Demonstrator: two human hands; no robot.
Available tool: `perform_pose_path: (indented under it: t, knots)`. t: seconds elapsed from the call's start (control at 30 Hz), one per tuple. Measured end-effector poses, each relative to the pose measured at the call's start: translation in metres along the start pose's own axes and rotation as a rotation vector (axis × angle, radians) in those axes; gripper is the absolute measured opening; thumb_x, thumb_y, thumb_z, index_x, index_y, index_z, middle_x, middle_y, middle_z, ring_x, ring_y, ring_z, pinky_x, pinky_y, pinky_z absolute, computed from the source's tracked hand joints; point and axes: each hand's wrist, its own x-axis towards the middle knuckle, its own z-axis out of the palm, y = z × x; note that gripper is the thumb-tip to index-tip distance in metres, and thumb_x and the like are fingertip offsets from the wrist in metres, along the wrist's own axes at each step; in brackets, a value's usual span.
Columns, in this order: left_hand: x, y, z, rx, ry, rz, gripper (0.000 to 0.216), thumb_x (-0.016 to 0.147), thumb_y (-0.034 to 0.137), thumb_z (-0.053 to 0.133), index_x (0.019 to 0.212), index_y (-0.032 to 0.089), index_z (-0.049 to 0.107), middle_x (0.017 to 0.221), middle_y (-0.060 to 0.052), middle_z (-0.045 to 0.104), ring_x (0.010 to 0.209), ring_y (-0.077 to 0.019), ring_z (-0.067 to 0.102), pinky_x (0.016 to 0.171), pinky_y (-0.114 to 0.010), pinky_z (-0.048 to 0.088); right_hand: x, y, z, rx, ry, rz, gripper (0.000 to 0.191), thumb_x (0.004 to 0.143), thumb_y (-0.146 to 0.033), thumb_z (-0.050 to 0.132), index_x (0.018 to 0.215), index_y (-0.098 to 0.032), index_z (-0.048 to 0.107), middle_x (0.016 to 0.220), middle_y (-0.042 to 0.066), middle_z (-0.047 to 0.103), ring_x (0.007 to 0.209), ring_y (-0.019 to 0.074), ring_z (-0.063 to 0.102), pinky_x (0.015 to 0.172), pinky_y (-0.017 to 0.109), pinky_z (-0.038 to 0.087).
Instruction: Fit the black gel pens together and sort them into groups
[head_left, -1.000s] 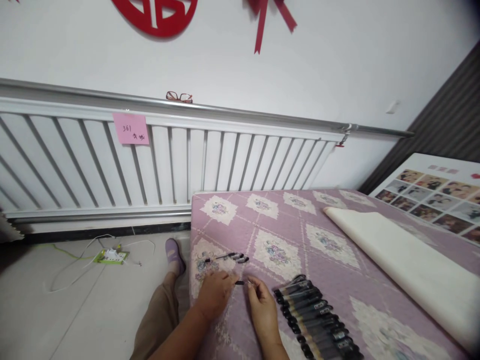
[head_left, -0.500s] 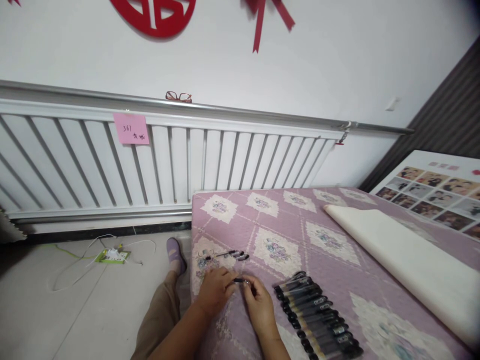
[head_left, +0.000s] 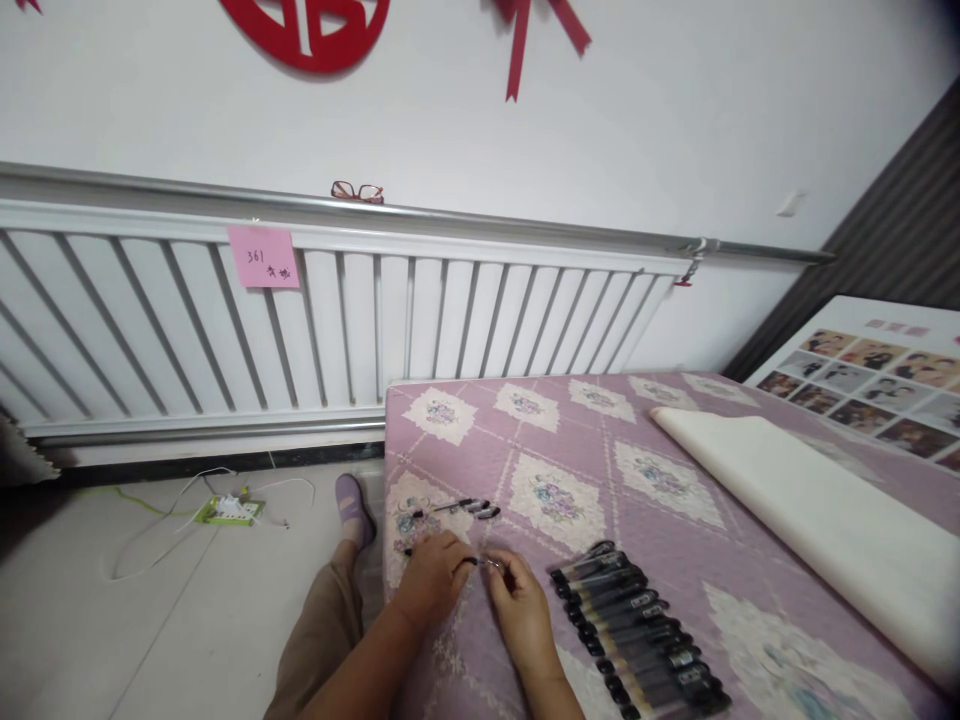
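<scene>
My left hand and my right hand meet low on a purple quilted bed. Between their fingertips sits a thin black pen part; the left hand's fingers are curled on its dark end, which pokes out to the left, and the right hand pinches its shiny end. Just beyond the hands lie a few loose black pen pieces. To the right of my right hand, a row of several black pens lies side by side on the quilt.
A cream roll of paper lies across the bed's right side, with a photo sheet behind it. A white radiator carries a pink note and red glasses. My foot and a green power strip are on the floor.
Both hands have drawn closer together around the pen part, and the left hand has shifted slightly right over it. The view has tipped a little.
</scene>
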Motion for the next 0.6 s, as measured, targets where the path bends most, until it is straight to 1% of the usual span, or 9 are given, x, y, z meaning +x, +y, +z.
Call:
perform_pose_path:
  t: [0.13,0.23,0.4,0.6]
  knots:
    - [0.0003,-0.0027,0.0028,0.009,-0.013,-0.022,0.014,0.09,0.02,0.049,0.093,0.023,0.063,0.094,-0.001,0.062,0.093,-0.0175,0.054,0.087,-0.034,0.034,-0.0018,0.0046,-0.0039,0.072,-0.001,0.064,0.023,0.08,-0.035,0.054,0.092,-0.02,0.067,0.091,0.006,0.071,0.086,0.021,0.065,0.08,0.03,0.049]
    - [0.0003,-0.0032,0.0035,-0.005,-0.01,-0.024,0.014,0.089,0.02,0.049,0.093,0.023,0.063,0.094,-0.001,0.062,0.094,-0.0178,0.054,0.088,-0.035,0.033,-0.0034,0.0043,-0.0054,0.096,-0.018,0.076,0.023,0.08,-0.035,0.055,0.091,-0.02,0.068,0.091,0.006,0.071,0.086,0.0212,0.065,0.079,0.03,0.05]
    - [0.0001,-0.0001,0.0009,-0.007,-0.015,-0.027,0.016,0.09,0.02,0.047,0.09,0.023,0.063,0.092,-0.001,0.062,0.093,-0.0179,0.054,0.088,-0.036,0.032,-0.0043,0.0009,-0.0055,0.078,-0.048,0.054,0.021,0.081,-0.034,0.054,0.091,-0.02,0.067,0.089,0.006,0.07,0.083,0.0203,0.064,0.077,0.029,0.049]
    - [-0.0008,0.0016,-0.0008,-0.013,-0.038,0.003,0.014,0.089,0.02,0.05,0.093,0.024,0.063,0.092,-0.001,0.061,0.094,-0.0178,0.053,0.088,-0.035,0.032,-0.0032,-0.0038,-0.0061,0.072,-0.087,-0.039,0.017,0.082,-0.03,0.054,0.087,-0.021,0.068,0.088,0.005,0.068,0.085,0.0191,0.063,0.079,0.028,0.048]
